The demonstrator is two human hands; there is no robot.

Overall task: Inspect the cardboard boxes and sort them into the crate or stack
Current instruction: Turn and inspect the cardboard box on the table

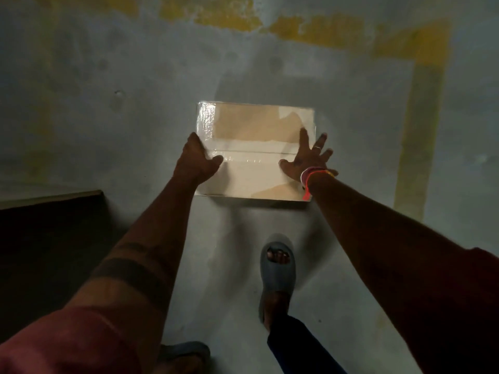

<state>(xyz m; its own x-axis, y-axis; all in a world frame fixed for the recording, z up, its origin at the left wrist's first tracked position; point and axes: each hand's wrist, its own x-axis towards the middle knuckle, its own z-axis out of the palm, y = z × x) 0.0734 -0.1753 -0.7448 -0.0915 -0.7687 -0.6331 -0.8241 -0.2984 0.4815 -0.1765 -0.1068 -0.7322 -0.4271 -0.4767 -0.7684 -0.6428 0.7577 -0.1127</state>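
Box sits flat on the grey floor, taped top up. Left hand grips its left edge, thumb on top; right hand lies on its right side, fingers spread.

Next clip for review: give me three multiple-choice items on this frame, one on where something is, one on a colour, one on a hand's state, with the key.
1. Where does the left hand sit on the cardboard box?
A. left edge
B. far edge
C. underneath

2. What colour is the line painted on the floor?
A. red
B. yellow
C. white

3. How is the right hand held?
A. clenched in a fist
B. fingers spread flat on the box top
C. off the box

Key: 1 A, its thumb lies over the left rim; 2 B, worn yellow paint borders the box; 3 B, straight fingers fan across the taped top.
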